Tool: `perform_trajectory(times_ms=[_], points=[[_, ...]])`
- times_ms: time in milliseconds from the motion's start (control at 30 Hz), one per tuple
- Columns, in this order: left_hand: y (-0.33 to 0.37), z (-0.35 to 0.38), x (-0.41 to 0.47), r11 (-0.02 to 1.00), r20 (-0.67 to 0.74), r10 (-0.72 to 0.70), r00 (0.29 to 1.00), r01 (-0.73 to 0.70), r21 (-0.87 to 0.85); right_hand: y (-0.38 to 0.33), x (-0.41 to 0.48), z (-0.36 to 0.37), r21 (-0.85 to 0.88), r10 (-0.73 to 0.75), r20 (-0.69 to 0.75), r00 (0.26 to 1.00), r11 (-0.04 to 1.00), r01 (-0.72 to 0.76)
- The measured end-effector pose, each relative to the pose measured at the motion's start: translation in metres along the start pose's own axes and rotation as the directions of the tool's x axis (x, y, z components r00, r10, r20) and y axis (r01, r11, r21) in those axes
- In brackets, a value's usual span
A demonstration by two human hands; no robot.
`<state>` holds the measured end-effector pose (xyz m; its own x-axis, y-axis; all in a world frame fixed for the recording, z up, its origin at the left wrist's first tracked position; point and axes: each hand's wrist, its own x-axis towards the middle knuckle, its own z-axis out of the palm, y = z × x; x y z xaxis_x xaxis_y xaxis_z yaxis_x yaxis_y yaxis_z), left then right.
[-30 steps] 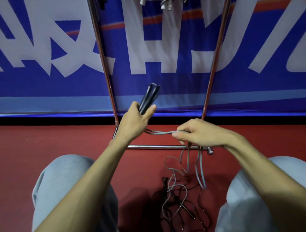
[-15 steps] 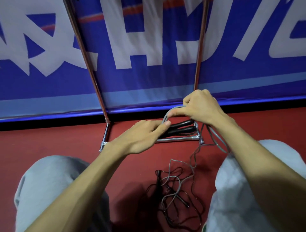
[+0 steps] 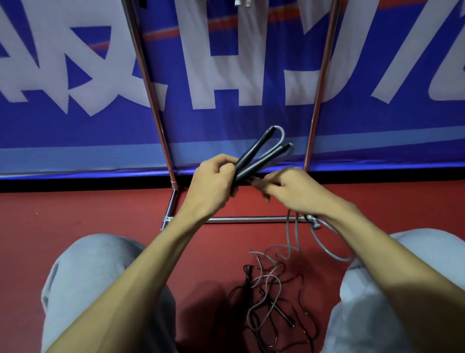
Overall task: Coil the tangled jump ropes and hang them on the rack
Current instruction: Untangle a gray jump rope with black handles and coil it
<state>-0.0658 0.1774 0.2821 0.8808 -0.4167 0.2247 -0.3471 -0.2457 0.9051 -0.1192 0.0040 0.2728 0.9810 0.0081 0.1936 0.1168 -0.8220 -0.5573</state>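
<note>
My left hand (image 3: pixel 214 185) grips the two black handles (image 3: pixel 260 155) of a grey jump rope, which point up and to the right. My right hand (image 3: pixel 293 190) pinches the grey cord (image 3: pixel 297 233) close to the handles' lower ends; its fingers are blurred. The cord hangs down from that hand and loops past my right knee. On the red floor between my knees lies a tangle of grey and black ropes (image 3: pixel 269 299) with a black handle in it. The metal rack (image 3: pixel 251 219) stands in front of me, its base bar on the floor.
The rack's two uprights (image 3: pixel 151 88) rise against a blue banner (image 3: pixel 75 75) with large white letters. White handles (image 3: pixel 242 3) hang at the top edge of the view. My knees in grey trousers (image 3: pixel 100 289) flank the rope pile.
My left hand has lifted the handles from lying level to pointing up and to the right. My right hand has dropped from above the handles to just beside their lower ends.
</note>
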Motion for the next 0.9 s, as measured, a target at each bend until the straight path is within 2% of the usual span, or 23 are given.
perform_trajectory(times_ms=[100,200,300,400,467,600,700,767,833,900], points=[[-0.003,-0.007,0.003,0.996,-0.081,-0.014,0.997,0.021,0.086,-0.015,-0.006,0.003,-0.042,-0.016,0.164,0.986,0.999,0.023],[-0.008,-0.015,0.008,0.956,-0.192,0.017,0.981,0.04,0.29,-0.022,-0.018,-0.003,-0.005,0.022,0.39,0.921,1.0,-0.022],[-0.011,-0.022,0.014,0.911,-0.235,-0.009,0.972,0.105,0.398,-0.029,-0.026,-0.011,0.015,0.018,0.472,0.881,0.999,-0.029],[-0.013,-0.022,0.015,0.882,-0.187,-0.041,0.982,0.123,0.455,-0.033,-0.027,-0.018,-0.019,-0.069,0.38,0.922,0.996,0.082],[-0.013,-0.018,0.013,0.861,-0.139,-0.056,0.989,0.118,0.495,-0.031,-0.024,-0.023,-0.076,-0.16,0.24,0.957,0.98,0.183],[-0.012,-0.012,0.008,0.824,-0.003,-0.109,0.994,0.092,0.559,-0.017,-0.019,-0.03,-0.021,-0.231,-0.082,0.969,0.973,0.23],[-0.01,-0.001,0.002,0.851,0.159,-0.132,0.979,0.03,0.524,-0.005,-0.014,-0.028,-0.013,-0.125,-0.246,0.961,0.992,0.126],[-0.007,0.007,-0.006,0.853,0.274,-0.114,0.955,-0.048,0.521,0.001,-0.013,-0.026,-0.024,-0.042,-0.301,0.953,0.999,0.037],[-0.007,0.013,-0.01,0.832,0.378,-0.07,0.923,-0.155,0.533,0.003,-0.012,-0.021,-0.009,0.024,-0.296,0.955,1.0,-0.027],[-0.011,0.016,-0.011,0.828,0.42,-0.024,0.907,-0.218,0.517,0.003,-0.011,-0.016,0.088,0.104,-0.224,0.969,0.992,-0.087]])
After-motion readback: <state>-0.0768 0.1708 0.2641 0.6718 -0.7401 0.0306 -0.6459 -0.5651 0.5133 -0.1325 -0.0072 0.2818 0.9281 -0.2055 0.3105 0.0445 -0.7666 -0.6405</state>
